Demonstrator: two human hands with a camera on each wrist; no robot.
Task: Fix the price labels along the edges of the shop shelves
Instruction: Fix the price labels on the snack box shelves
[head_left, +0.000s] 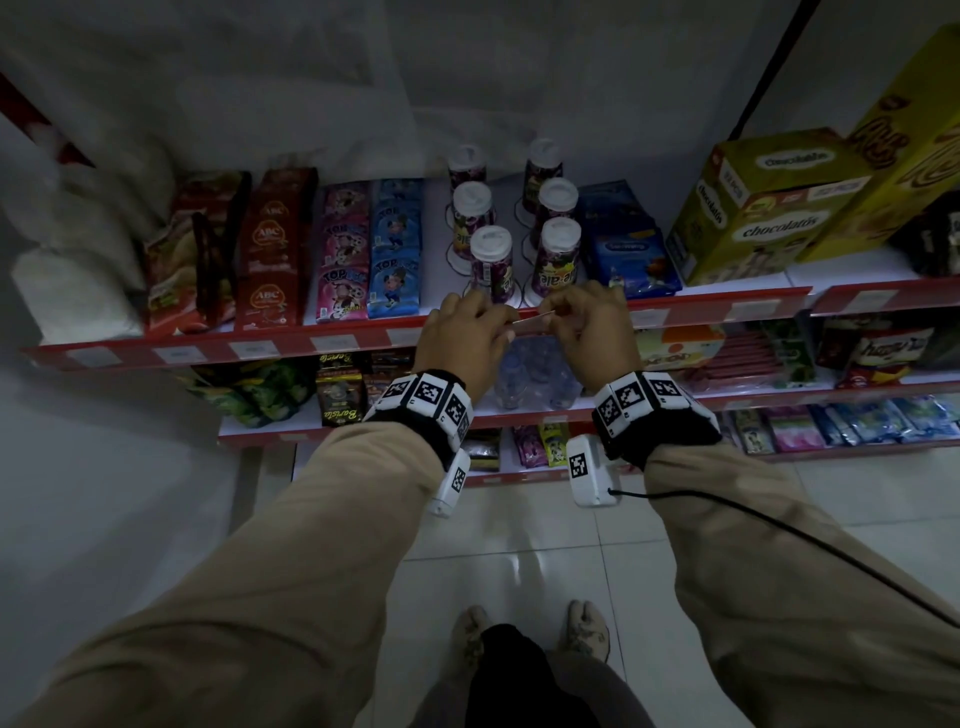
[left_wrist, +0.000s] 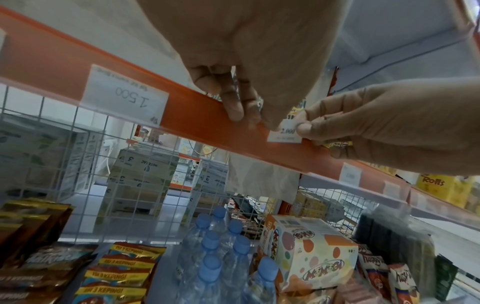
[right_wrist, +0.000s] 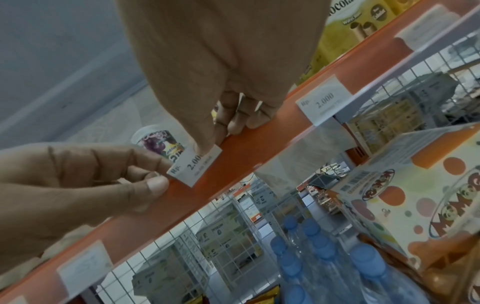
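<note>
White paper price label (left_wrist: 285, 132) held at the red shelf edge (left_wrist: 197, 115)

Both hands pinch the small label marked 2.000, the left hand (head_left: 462, 338) on one end and the right hand (head_left: 597, 332) on the other. It sits tilted against the shelf edge, just below the purple cups (head_left: 556, 257). Two hands probably keep it flat and straight, so it can slide into the clear strip like the label (right_wrist: 324, 102) beside it.

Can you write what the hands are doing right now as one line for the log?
step: fitting price label on shelf edge strip | left hand: pinches label | right hand: pinches label | seated: not yet
</note>
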